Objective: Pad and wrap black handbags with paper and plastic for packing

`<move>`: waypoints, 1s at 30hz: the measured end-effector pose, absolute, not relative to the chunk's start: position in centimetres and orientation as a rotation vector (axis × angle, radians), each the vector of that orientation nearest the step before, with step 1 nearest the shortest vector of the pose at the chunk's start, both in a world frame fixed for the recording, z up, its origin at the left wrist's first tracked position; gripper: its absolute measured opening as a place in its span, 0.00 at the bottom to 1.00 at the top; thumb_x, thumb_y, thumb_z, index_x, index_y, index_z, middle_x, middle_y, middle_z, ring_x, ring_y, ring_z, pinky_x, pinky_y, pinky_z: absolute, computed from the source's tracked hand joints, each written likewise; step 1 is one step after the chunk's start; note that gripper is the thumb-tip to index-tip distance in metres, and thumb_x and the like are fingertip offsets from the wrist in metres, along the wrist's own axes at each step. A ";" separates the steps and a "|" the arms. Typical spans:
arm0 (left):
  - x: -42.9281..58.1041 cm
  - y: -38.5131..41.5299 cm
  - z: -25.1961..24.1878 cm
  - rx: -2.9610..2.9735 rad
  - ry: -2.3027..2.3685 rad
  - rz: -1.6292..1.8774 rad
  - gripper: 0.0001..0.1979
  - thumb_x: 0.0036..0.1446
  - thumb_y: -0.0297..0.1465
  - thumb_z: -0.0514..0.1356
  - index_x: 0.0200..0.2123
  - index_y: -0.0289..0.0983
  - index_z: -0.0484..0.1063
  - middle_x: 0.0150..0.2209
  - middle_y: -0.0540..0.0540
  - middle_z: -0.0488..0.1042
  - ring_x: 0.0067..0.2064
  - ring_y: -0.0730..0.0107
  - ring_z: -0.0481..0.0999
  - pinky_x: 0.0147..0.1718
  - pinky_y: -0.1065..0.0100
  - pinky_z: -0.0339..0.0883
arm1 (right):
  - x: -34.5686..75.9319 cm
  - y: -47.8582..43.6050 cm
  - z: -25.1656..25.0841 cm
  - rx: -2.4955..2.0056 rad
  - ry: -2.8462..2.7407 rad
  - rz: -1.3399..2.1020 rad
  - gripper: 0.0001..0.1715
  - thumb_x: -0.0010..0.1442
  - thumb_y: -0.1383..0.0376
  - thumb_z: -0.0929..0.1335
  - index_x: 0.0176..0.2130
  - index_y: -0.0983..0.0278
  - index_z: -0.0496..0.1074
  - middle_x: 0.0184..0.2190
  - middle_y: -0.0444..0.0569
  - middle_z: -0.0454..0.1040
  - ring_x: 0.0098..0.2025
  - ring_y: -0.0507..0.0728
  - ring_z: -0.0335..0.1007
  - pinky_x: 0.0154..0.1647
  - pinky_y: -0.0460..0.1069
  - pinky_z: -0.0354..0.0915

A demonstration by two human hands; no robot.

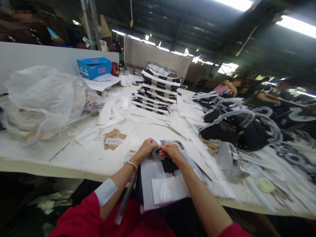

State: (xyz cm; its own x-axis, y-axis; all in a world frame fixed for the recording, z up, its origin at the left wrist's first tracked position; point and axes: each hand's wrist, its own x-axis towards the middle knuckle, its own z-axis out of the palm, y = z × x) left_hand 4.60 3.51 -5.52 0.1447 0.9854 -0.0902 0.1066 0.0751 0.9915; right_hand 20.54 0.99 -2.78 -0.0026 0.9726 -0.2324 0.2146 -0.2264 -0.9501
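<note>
A black bag with a gold-coloured clasp lies at the table's front edge, close to my body. White tissue paper and a small white packet cover its near side. Its handle is wrapped in clear plastic. My left hand is closed on this wrapped handle from the left. Just to the right, my right hand pinches the same handle, near a small dark piece. The two hands almost touch, and fingers partly hide what they grip. A clear plastic strip hangs at the bag's left.
Brown card tags lie left of my hands. Beyond them rises a stack of black and white flat pieces. Clear plastic sheeting and a blue box are at left. Rightward are black bags and a grey tape dispenser.
</note>
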 end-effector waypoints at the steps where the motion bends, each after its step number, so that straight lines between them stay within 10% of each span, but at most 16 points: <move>1: 4.6 3.5 -5.5 1.289 1.209 0.986 0.12 0.42 0.37 0.62 0.29 0.36 0.70 0.25 0.53 0.70 0.27 0.71 0.67 0.26 0.70 0.60 | 20.7 1.0 -2.8 -1.556 -1.268 1.337 0.13 0.51 0.57 0.73 0.24 0.61 0.70 0.19 0.43 0.75 0.23 0.54 0.74 0.25 0.47 0.71; 17: 4.8 3.8 -6.0 1.270 1.228 0.983 0.11 0.43 0.37 0.61 0.29 0.36 0.70 0.26 0.51 0.71 0.28 0.70 0.68 0.27 0.70 0.60 | 19.7 1.4 -2.3 -2.012 -1.578 0.849 0.16 0.52 0.59 0.71 0.17 0.61 0.69 0.17 0.46 0.73 0.26 0.56 0.73 0.28 0.47 0.65; 23: 4.8 3.9 -6.1 1.268 1.222 0.980 0.13 0.44 0.39 0.61 0.29 0.35 0.71 0.27 0.50 0.72 0.28 0.70 0.68 0.27 0.70 0.60 | 21.9 -0.2 0.3 -1.914 -2.180 -0.008 0.12 0.59 0.56 0.70 0.40 0.60 0.76 0.38 0.51 0.79 0.43 0.61 0.73 0.46 0.53 0.64; 30: 4.9 3.5 -5.3 1.387 1.217 0.958 0.13 0.45 0.38 0.59 0.31 0.35 0.71 0.29 0.49 0.73 0.30 0.68 0.69 0.30 0.68 0.61 | 20.3 2.3 -0.7 -1.344 -2.645 -0.297 0.24 0.61 0.72 0.62 0.55 0.61 0.70 0.62 0.53 0.67 0.67 0.62 0.51 0.69 0.61 0.37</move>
